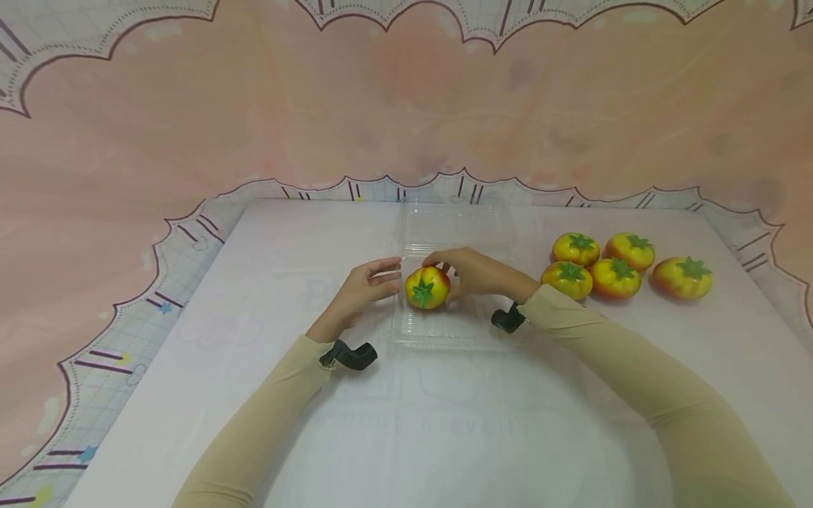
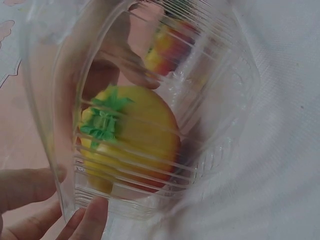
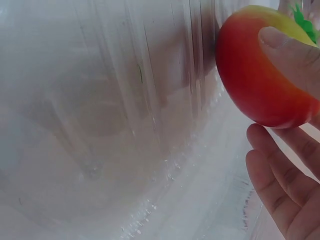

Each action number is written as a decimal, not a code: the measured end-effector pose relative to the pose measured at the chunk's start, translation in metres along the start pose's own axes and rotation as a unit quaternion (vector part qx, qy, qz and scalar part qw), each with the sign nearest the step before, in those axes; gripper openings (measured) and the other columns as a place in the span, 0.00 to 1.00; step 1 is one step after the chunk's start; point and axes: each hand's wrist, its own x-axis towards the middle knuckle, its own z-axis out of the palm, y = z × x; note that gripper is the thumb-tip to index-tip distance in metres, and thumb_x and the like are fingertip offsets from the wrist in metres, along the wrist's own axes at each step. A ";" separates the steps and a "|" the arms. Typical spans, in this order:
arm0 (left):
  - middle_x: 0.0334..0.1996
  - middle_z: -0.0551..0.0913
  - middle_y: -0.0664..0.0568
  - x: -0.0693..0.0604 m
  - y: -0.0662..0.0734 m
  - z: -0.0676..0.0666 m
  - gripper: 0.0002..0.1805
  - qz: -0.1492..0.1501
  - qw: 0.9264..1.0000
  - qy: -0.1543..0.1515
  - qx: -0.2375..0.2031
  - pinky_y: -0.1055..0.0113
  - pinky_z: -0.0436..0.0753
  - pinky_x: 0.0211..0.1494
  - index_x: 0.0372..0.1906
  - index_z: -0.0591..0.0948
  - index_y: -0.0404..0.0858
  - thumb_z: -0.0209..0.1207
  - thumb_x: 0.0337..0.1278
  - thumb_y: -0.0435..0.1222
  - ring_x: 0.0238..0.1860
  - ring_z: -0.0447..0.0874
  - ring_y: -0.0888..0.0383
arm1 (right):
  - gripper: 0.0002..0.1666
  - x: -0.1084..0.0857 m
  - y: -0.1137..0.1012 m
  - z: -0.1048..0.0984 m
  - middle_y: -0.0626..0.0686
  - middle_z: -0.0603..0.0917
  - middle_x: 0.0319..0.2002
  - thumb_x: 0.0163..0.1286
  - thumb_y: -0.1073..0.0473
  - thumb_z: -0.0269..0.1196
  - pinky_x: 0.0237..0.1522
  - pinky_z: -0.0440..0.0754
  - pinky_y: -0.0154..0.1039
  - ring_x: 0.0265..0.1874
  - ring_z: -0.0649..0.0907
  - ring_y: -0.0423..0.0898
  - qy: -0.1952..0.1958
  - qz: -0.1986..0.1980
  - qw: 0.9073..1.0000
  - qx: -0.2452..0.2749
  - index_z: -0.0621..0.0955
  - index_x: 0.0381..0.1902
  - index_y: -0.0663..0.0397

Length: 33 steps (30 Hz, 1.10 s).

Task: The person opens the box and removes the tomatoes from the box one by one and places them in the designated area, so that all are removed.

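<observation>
A clear plastic clamshell box [image 1: 454,331] lies with its lid raised toward the back of the white table. Over its left part is a yellow-red artificial tomato [image 1: 427,288] with a green star-shaped top. My right hand [image 1: 473,271] grips that tomato from the right, thumb on one side and fingers on the other. At the box's left edge, my left hand [image 1: 356,293] holds the thin rim, with digits on both sides of it in the left wrist view. Through the clear ribbed wall, the tomato [image 2: 135,145] shows close to the left fingers.
Several more artificial tomatoes [image 1: 615,279] sit together on the right of the white table [image 1: 356,437]. One tomato [image 1: 682,278] stands slightly apart at the far right. A patterned pink cloth [image 1: 381,106] surrounds the table. Dark wrist-camera mounts [image 1: 356,355] project from both sleeves.
</observation>
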 end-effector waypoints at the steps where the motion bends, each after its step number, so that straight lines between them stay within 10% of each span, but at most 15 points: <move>1: 0.68 0.63 0.36 0.000 -0.001 0.000 0.31 0.000 1.000 0.000 0.002 0.55 0.74 0.65 0.68 0.61 0.29 0.54 0.61 0.28 0.68 0.64 0.43 | 0.38 0.000 0.000 0.000 0.55 0.78 0.58 0.49 0.61 0.74 0.54 0.81 0.44 0.52 0.78 0.51 -0.001 -0.002 1.000 0.000 0.73 0.60 0.56; 33: 0.68 0.64 0.38 0.000 0.000 0.001 0.31 -0.012 1.000 0.010 0.012 0.53 0.71 0.66 0.68 0.63 0.33 0.56 0.60 0.31 0.68 0.65 0.44 | 0.40 0.004 0.001 0.002 0.57 0.76 0.61 0.52 0.62 0.72 0.61 0.77 0.45 0.59 0.77 0.52 -0.047 0.004 0.998 0.038 0.71 0.63 0.60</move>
